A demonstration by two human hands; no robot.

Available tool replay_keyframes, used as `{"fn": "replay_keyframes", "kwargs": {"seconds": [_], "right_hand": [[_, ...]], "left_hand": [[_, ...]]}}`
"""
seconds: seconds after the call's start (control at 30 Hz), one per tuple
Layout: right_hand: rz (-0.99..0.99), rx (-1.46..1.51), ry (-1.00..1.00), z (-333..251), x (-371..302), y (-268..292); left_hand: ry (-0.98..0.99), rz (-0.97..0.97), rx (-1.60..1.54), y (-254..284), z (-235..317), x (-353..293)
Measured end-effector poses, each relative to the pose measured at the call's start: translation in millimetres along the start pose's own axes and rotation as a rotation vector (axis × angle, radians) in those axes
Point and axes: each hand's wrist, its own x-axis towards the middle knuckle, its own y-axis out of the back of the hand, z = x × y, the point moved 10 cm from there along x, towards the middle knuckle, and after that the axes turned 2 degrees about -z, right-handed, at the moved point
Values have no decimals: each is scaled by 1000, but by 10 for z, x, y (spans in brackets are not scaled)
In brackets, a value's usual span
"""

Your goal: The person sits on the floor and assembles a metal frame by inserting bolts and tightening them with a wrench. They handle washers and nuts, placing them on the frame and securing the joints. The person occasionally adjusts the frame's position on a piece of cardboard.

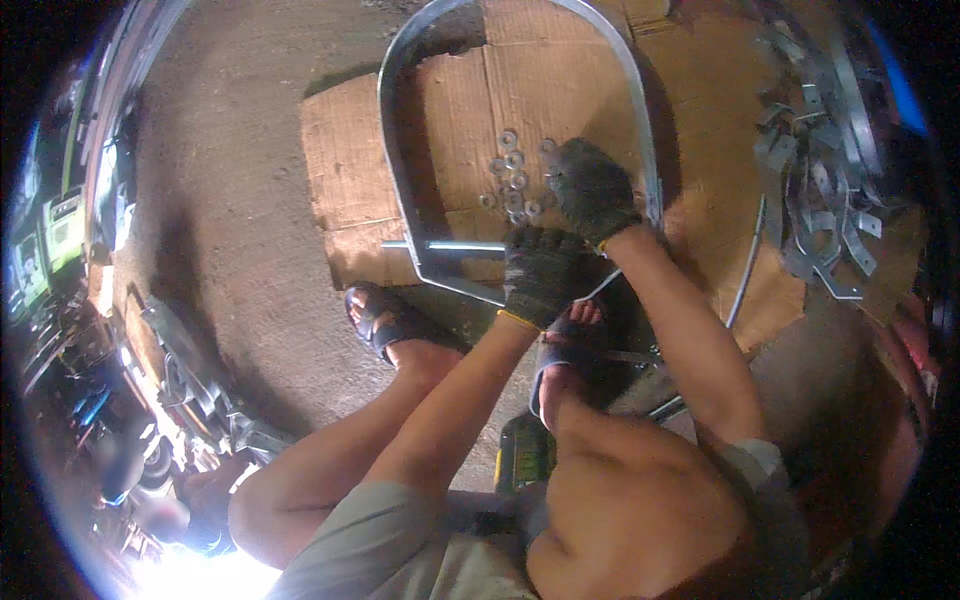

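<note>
Both hands wear dark gloves. The right hand (592, 185) reaches over a small pile of round metal washers (512, 182) on the cardboard (350, 160), just above the middle of the frame; I cannot tell if its fingers hold one. The left hand (540, 272) is curled around the lower edge of a bent metal band (400, 190), beside a thin rod (455, 246).

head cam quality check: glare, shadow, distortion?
Head view: blown-out glare at the lower-left rim; strong fisheye bend with black corners; shadow falls beside the curved grey metal band on the brown cardboard sheet; silver washers and both dark knit-gloved hands, left and right, are fairly sharp.
</note>
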Motion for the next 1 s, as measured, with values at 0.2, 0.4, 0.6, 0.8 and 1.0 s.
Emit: {"fn": "replay_keyframes", "kwargs": {"seconds": [0.2, 0.4, 0.6, 0.8, 1.0], "right_hand": [[192, 1284, -814, 588, -963, 532], [362, 2657, -705, 367, -1419, 206], [377, 2551, -679, 353, -1613, 239], [275, 2658, -579, 325, -1588, 309], [331, 2538, -756, 426, -1770, 196]], "left_hand": [[50, -64, 0, 53, -33, 23], [54, -65, -54, 7, -86, -20], [17, 34, -38, 69, -31, 0], [54, -111, -4, -37, -64, -2], [-11, 35, -14, 57, -41, -9]]}}
